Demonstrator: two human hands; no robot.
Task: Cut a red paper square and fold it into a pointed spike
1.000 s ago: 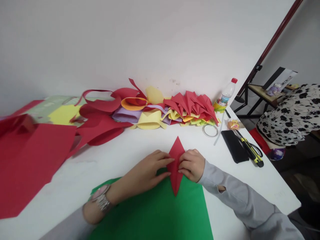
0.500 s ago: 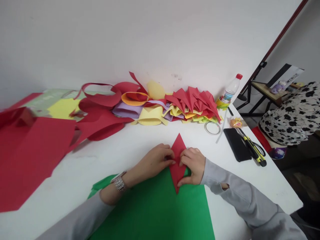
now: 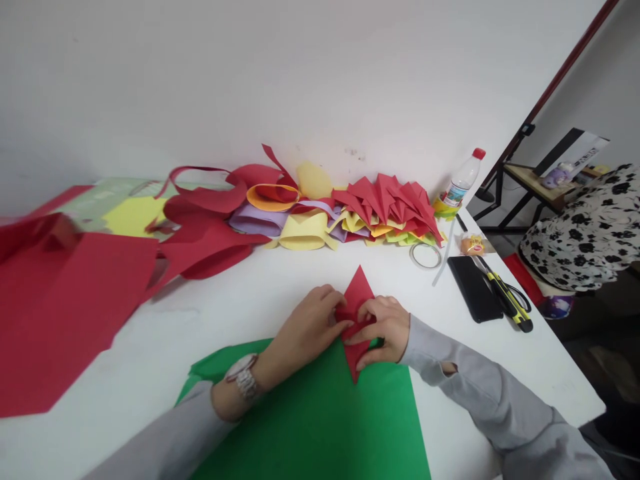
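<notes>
A folded red paper [image 3: 359, 291], shaped like a narrow diamond, lies partly on a large green sheet [image 3: 320, 420] and partly on the white table. My left hand [image 3: 313, 323] pinches its left edge, with thumb and fingertips at the middle of the diamond. From the right, my right hand [image 3: 385, 327] is closed on the same paper, its fingers bent over the front and the thumb lower down near the bottom point. The fingers cover the paper's middle folds.
Large red sheets [image 3: 75, 313] lie at the left. Along the wall are red curled strips, a yellow paper tube [image 3: 304, 232] and folded red fans [image 3: 387, 200]. A bottle [image 3: 460, 183], tape roll [image 3: 425, 255], black phone [image 3: 474, 289] and yellow-black cutter [image 3: 510, 303] sit at the right.
My right fingers have shifted left across the red paper, closer to my left fingertips. My left forearm has moved slightly right. The red paper stays in about the same place.
</notes>
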